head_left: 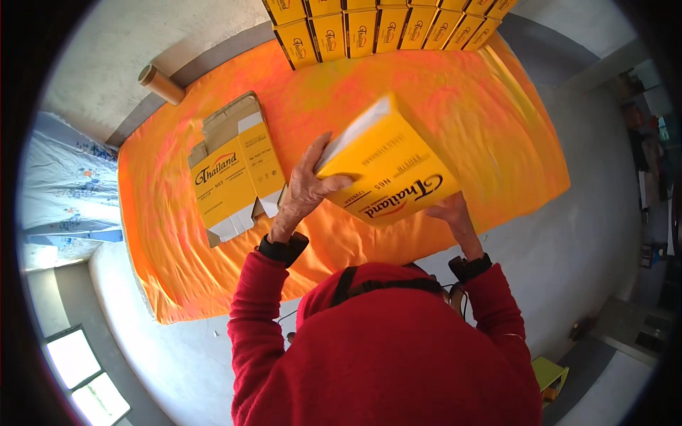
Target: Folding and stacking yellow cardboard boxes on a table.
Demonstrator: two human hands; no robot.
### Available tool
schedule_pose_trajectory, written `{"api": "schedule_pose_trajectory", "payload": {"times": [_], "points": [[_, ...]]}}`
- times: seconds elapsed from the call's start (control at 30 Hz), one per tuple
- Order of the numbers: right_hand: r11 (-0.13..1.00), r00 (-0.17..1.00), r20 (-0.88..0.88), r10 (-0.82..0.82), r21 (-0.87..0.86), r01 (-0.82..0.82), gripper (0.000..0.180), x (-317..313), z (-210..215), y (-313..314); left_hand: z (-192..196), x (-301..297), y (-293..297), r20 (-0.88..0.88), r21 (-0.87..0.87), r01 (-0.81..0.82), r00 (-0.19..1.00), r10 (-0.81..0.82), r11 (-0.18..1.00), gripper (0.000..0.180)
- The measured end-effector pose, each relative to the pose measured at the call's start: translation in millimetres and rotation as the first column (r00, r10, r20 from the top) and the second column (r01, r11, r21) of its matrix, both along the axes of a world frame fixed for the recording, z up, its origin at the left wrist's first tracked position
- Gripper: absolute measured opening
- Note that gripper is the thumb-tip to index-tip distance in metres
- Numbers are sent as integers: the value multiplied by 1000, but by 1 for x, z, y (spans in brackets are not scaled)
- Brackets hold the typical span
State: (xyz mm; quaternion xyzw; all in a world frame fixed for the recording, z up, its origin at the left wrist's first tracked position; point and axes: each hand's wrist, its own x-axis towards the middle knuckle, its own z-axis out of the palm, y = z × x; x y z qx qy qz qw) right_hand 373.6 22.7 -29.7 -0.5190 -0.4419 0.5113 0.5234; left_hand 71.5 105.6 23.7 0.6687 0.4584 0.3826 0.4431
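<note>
A yellow cardboard box (398, 167), folded into shape, is held up tilted over the table between both my hands. My left hand (309, 183) grips its left end, thumb on the printed face and fingers over the pale edge. Beneath the lower right corner, my right hand (452, 211) supports the box; its fingers are partly hidden behind it. To the left lies a flattened yellow carton (238, 174) with white and brown flaps, touching neither the raised box nor clearly my left hand, whose wrist is near its right edge.
An orange cloth (497, 142) covers the table. Several yellow boxes (362, 33) stand stacked in rows along the far edge. A brown cardboard tube (162, 84) leans at the far left by the wall. A blue patterned cloth (67, 181) hangs at the left.
</note>
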Motion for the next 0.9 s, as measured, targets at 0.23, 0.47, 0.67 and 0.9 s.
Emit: {"api": "schedule_pose_trajectory", "payload": {"times": [0.23, 0.47, 0.67, 0.9], "points": [[983, 928, -347, 138, -66, -171, 102, -29, 39, 11, -62, -3, -4, 429, -343, 54, 897, 105, 938, 63], [978, 950, -294, 102, -146, -150, 92, -35, 42, 5, -80, -5, 2, 523, -341, 125, 849, 78, 932, 62], [982, 979, -150, 139, -105, -155, 85, -29, 28, 3, -79, -6, 3, 431, -284, 150, 902, -13, 947, 69], [998, 970, 242, -19, 65, 4, 81, -26, 16, 7, -65, 21, 13, 622, -219, 58, 777, 93, 974, 89]]}}
